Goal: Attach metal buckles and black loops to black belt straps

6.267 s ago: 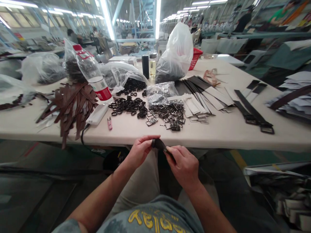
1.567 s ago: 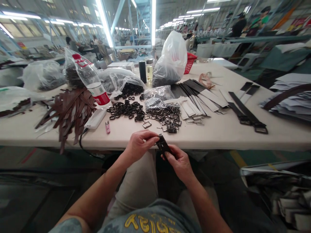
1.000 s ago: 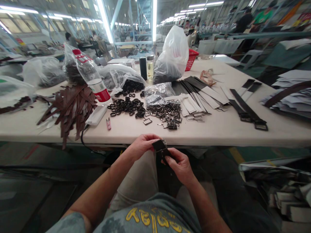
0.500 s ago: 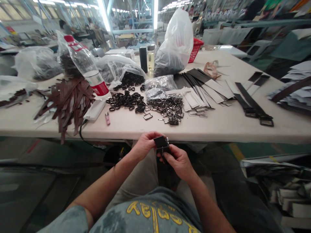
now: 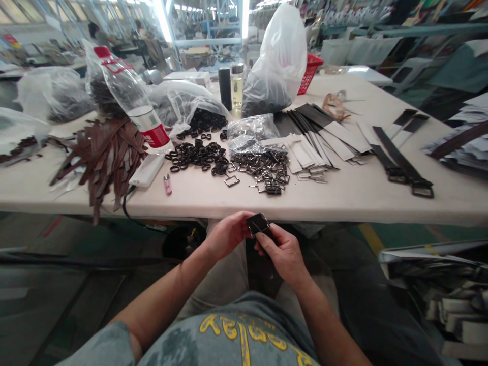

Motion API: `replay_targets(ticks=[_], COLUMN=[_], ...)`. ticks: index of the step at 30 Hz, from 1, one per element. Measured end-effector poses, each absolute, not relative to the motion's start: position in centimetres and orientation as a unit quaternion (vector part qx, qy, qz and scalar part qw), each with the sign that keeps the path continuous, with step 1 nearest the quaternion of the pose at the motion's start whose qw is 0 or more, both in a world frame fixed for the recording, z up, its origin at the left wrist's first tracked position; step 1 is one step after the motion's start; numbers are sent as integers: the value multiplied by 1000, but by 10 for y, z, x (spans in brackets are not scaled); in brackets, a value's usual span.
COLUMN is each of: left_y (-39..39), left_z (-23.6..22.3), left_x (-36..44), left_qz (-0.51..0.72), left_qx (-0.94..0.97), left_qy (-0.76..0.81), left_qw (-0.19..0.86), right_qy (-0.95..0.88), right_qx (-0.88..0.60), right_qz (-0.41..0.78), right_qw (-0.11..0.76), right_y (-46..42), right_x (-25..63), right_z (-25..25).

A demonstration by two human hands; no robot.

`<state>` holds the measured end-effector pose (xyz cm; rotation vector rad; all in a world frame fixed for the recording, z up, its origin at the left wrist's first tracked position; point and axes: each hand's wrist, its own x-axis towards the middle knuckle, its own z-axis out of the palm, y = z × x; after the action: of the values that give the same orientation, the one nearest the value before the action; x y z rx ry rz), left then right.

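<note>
In front of the table edge, a dark strap end with a metal buckle is between my two hands. My right hand grips the strap from the right, its thumb pressed on top near the buckle. On the far side, my left hand pinches the buckle's left edge; some of its fingers are hidden behind it. Ahead on the table lie a heap of loose metal buckles and a pile of small black loops. Dark straps with buckles fitted lie to the right.
Brown leather strips are heaped at left beside a tilted plastic bottle, a white power bank and pink thread snips. Strap pieces, a plastic bag and a red basket stand behind. A bin of strips is at lower right.
The strap's flap, raised beside the buckle before, now lies across the buckle frame. My right thumb has moved up onto it, and my left fingers have shifted to the buckle's edge.
</note>
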<state>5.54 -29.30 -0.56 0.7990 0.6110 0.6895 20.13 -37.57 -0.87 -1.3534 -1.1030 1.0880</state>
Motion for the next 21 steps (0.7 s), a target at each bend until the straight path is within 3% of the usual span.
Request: replay_targets(ticks=[7, 13, 21], left_y=[-295, -279, -293], left_z=[-3, 3, -2], left_x=[56, 49, 60], left_qz=[345, 412, 421], left_qx=[447, 409, 336], left_qy=[337, 350, 348], left_qw=[754, 735, 768], right_qy=[-481, -505, -505], right_qx=[-570, -534, -563], right_qz=[440, 507, 430], right_qw=[500, 450, 492], right_y=[-373, -377, -378], right_x=[199, 204, 192], right_z=[-10, -20, -25])
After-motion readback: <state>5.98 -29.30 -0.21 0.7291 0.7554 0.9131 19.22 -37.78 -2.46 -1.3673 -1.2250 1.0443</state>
